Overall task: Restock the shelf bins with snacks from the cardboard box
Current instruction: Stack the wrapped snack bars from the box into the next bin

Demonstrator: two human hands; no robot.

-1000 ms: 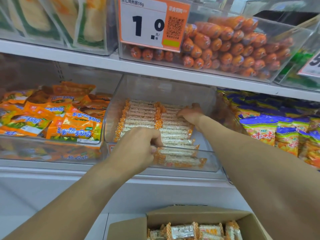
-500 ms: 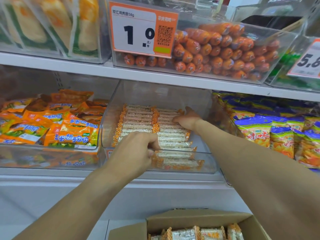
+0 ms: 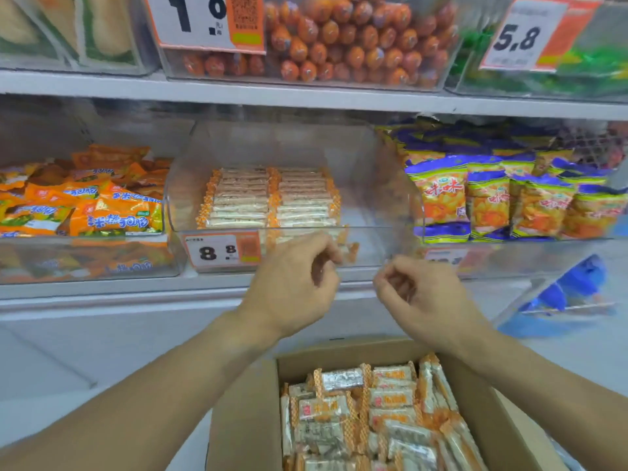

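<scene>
A clear shelf bin (image 3: 377, 185) on the middle shelf holds two neat rows of white snack bars with orange ends (image 3: 268, 198). Below, an open cardboard box (image 3: 244, 413) is packed with several of the same snack bars (image 3: 367, 413). My left hand (image 3: 292, 283) hovers just in front of the bin's lower edge, fingers loosely curled, holding nothing. My right hand (image 3: 418, 294) hangs beside it to the right, above the box's far edge, also loosely curled and empty.
Orange snack packs (image 3: 85, 202) fill the bin on the left; purple and yellow chip bags (image 3: 492, 198) fill the bin on the right. Orange sausages (image 3: 356, 39) sit in the upper shelf bin. A price tag reading 8.8 (image 3: 221, 251) is on the middle bin's front.
Both hands have pulled back out of the bin and down toward the box. The view has tilted down, so more of the box shows.
</scene>
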